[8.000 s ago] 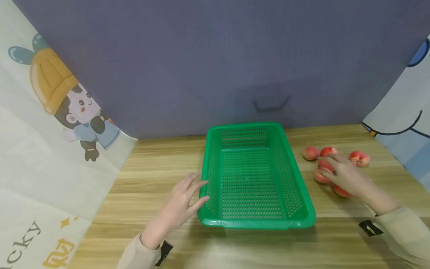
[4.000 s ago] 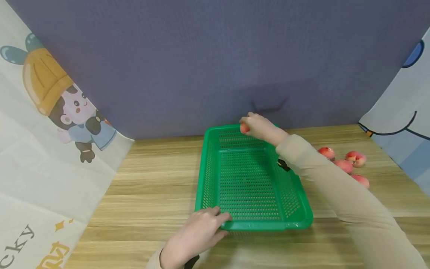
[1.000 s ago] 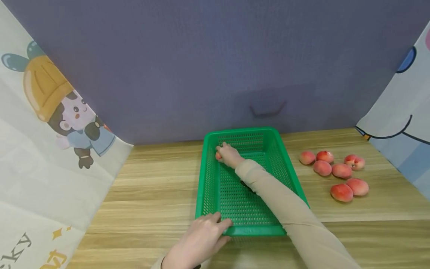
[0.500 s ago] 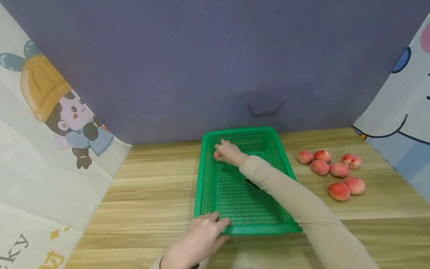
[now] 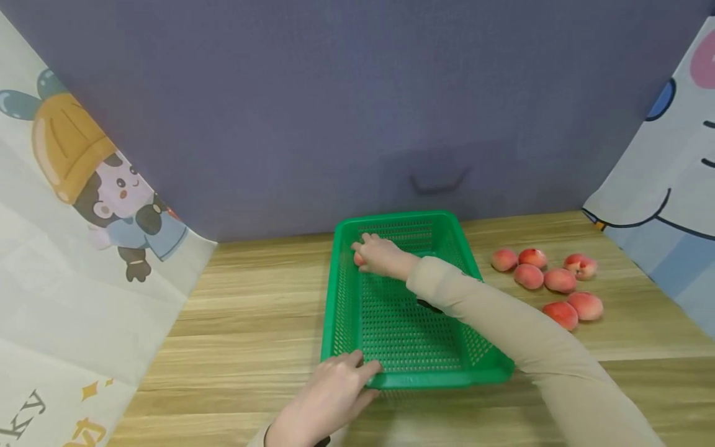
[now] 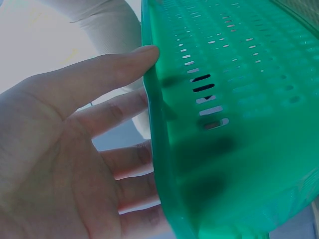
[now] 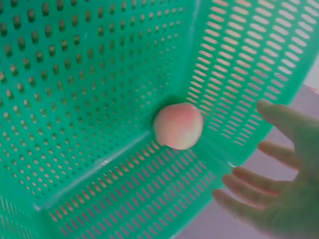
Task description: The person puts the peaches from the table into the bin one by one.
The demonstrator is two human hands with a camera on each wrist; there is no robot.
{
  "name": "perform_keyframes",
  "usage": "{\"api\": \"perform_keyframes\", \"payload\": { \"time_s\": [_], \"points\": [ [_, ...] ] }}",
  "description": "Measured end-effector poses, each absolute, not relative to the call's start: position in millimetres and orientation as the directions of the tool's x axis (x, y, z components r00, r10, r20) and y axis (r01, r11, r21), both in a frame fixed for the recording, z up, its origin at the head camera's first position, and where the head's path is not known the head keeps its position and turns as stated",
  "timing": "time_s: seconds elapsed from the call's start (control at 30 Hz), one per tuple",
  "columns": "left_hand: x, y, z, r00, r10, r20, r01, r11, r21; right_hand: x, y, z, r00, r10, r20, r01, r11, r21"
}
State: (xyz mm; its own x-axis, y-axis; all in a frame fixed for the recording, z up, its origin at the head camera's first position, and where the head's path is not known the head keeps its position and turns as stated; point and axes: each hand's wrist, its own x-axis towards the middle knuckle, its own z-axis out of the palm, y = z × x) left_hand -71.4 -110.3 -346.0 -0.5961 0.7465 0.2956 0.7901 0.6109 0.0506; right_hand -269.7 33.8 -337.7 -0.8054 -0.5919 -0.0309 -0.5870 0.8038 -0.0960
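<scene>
In the head view a green perforated plastic basket (image 5: 396, 216) stands on the table. At its near left corner my left hand (image 5: 329, 391) holds the rim; the left wrist view shows thumb and fingers (image 6: 124, 162) on either side of the basket edge (image 6: 160, 149). One pinkish peach (image 7: 178, 126) lies in a corner of the basket, and the same peach (image 5: 358, 259) is partly hidden in the head view. Above it my right hand (image 5: 382, 256) reaches into the far left part. The right wrist view has this right hand (image 7: 284, 174) with fingers spread, apart from the peach.
Several red-pink peaches (image 5: 560, 280) lie loosely grouped on the wooden table (image 5: 251, 323), right of the basket. A dark blue-grey panel (image 5: 313, 124) rises behind the table. Printed white sheets (image 5: 61, 273) flank it on both sides.
My right hand has carried a peach from the right-hand group into the far left of the basket and let it go. My left hand has moved from the left side to the near left corner.
</scene>
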Motion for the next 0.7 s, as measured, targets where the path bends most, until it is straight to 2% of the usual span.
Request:
{"api": "perform_keyframes", "payload": {
  "time_s": [0.27, 0.57, 0.7],
  "points": [
    [-71, -110, -347, -0.597, 0.742, 0.306, 0.787, 0.616, 0.042, -251, 46, -313, -0.781, -0.595, -0.191, -0.581, 0.804, -0.125],
    [-72, -110, -347, -0.603, 0.741, 0.296, 0.783, 0.621, 0.040, -228, 64, -287, -0.769, -0.587, -0.253, -0.567, 0.809, -0.152],
    [-72, -110, -347, -0.599, 0.743, 0.299, 0.786, 0.617, 0.042, -219, 75, -277, -0.761, -0.606, -0.232, -0.587, 0.795, -0.152]
  ]
}}
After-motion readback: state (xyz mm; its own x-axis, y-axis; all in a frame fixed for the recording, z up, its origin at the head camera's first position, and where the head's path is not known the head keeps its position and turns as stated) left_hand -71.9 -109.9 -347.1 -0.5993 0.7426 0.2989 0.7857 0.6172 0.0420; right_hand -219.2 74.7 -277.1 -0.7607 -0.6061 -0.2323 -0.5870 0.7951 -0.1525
